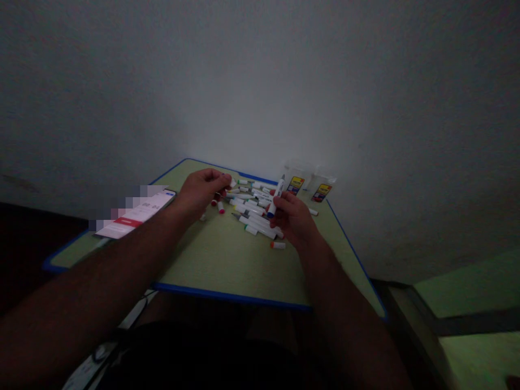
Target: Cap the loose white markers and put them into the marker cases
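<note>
My right hand (294, 216) is closed around a white marker (277, 196) with a dark blue lower end and a grey tip pointing up. To the left, my left hand (205, 187) pinches a small white marker cap (233, 183) between thumb and fingers; part of it is hidden. Between and below the hands lies a loose pile of white markers (258, 223), several with bare grey tips. Loose caps lie around them: an orange-ended cap (278, 245), a green-ended cap (251, 230) and a pink-ended cap (221, 207).
The light table (227, 271) has a blue edge and stands against a grey wall (260, 97). Two clear plastic pouches (298, 179) with yellow and red labels stand at the back right. A phone (138, 214) with a lit screen is at the left, beside my forearm.
</note>
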The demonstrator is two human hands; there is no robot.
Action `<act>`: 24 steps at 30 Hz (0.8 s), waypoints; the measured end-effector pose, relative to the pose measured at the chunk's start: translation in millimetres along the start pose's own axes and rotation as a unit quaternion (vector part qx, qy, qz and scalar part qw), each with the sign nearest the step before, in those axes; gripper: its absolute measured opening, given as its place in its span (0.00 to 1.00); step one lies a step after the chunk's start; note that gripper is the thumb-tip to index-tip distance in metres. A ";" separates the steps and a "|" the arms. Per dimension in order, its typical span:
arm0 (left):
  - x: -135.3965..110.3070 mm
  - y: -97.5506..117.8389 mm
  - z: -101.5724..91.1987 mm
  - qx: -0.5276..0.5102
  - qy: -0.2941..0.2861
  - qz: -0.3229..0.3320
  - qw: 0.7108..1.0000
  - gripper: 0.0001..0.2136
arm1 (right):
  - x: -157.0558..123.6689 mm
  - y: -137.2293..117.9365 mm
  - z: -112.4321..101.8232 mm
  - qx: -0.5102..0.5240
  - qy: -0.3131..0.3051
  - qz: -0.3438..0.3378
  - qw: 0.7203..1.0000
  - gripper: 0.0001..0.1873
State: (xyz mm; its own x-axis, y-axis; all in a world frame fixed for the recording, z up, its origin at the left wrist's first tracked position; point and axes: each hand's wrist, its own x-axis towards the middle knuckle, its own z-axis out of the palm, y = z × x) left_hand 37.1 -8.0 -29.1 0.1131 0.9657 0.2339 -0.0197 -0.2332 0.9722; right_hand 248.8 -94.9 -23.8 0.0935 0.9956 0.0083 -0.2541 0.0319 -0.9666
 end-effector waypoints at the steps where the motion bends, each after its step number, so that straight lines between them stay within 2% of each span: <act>1: -0.7 0.1 0.2 0.026 0.003 0.013 1.000 0.10 | 0.2 0.4 0.0 0.000 0.000 -0.001 1.000 0.13; 3: -3.8 1.1 1.2 0.100 0.022 0.067 0.993 0.10 | 0.9 0.7 0.0 0.011 0.003 -0.006 1.000 0.12; 7: -13.0 1.9 3.5 0.241 0.041 0.193 0.950 0.10 | 2.4 -1.5 0.2 0.060 0.023 -0.010 0.998 0.09; 10: -16.8 1.2 3.6 0.279 0.026 0.236 0.930 0.10 | 2.2 -4.2 1.0 0.081 0.038 -0.007 0.996 0.06; 14: -17.7 3.2 3.0 0.267 0.007 0.246 0.932 0.08 | 1.1 -5.7 2.6 0.078 0.043 -0.003 0.996 0.06; 19: -20.4 7.4 4.7 0.191 0.009 0.213 0.958 0.09 | 1.2 -4.2 1.9 0.062 0.041 -0.001 0.997 0.07; 24: -20.2 3.9 6.2 0.159 0.008 0.205 0.966 0.08 | 2.5 -0.1 -1.5 0.032 0.027 -0.024 0.999 0.14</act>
State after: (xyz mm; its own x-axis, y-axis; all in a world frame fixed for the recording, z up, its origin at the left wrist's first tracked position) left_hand 40.9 -29.1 -30.1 0.1443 0.7859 0.6013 0.2475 -0.6170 0.7470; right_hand 250.5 -92.6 -24.0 0.1580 0.9867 0.0380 -0.3093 0.0860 -0.9471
